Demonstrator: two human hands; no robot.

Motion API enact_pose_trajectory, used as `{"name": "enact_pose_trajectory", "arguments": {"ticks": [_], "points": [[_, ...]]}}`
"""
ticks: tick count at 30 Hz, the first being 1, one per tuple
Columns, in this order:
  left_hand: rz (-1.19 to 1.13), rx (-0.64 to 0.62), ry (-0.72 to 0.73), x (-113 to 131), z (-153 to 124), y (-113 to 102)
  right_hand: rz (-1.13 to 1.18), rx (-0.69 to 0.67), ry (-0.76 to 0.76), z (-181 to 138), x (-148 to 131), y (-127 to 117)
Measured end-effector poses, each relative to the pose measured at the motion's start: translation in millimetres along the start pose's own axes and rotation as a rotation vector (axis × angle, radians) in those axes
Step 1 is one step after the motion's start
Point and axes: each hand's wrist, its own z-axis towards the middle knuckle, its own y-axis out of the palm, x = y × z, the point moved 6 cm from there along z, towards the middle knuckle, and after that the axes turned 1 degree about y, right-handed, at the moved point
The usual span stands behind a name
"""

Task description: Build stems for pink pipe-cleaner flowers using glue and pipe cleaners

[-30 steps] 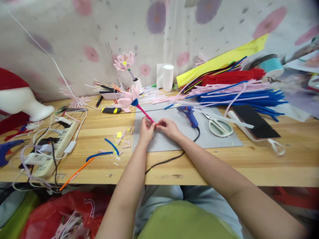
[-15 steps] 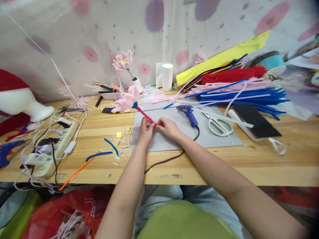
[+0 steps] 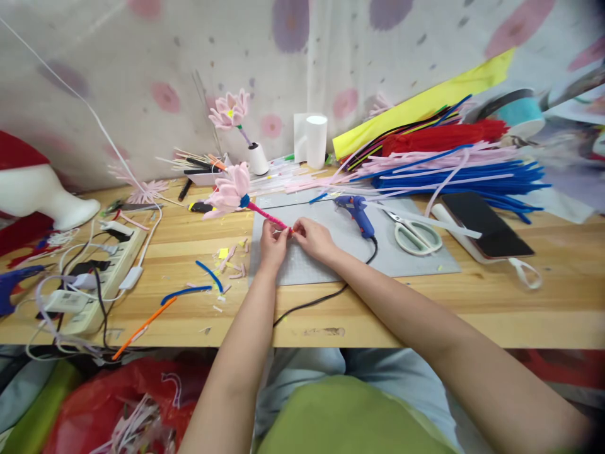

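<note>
A pink pipe-cleaner flower (image 3: pixel 231 192) with a blue collar and a bright pink wrapped stem is held tilted, its bloom to the upper left. My left hand (image 3: pixel 274 244) is closed on the stem near its lower end. Fingers of my right hand (image 3: pixel 312 239) pinch the very end of the stem, close beside the left fingertips. Beneath both hands lies a grey cutting mat (image 3: pixel 312 270). To the right on the mat are a blue glue gun (image 3: pixel 358 216) and white-handled scissors (image 3: pixel 418 237).
Bundles of blue pipe cleaners (image 3: pixel 463 180) and red ones (image 3: pixel 444 137) lie at the back right, behind a phone (image 3: pixel 486 224). A second flower (image 3: pixel 230 110) stands in a white holder (image 3: pixel 258 159). At left are a power strip (image 3: pixel 127 252), cables and a foam head (image 3: pixel 47 195).
The flower has tipped lower toward the left, its stem now lying flatter. Both hands stay together at the stem's end, and the view has shifted slightly.
</note>
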Motion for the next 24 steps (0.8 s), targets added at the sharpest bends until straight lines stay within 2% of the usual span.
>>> {"name": "enact_pose_trajectory", "arguments": {"ticks": [12, 24], "points": [[0.078, 0.029, 0.026, -2.2, 0.8, -1.3, -0.027, 0.047, -0.037, -0.2, -1.9, 1.0], [-0.002, 0.052, -0.020, -1.1, 0.2, -1.8, 0.002, 0.037, -0.023, -3.7, -3.0, 1.3]]}}
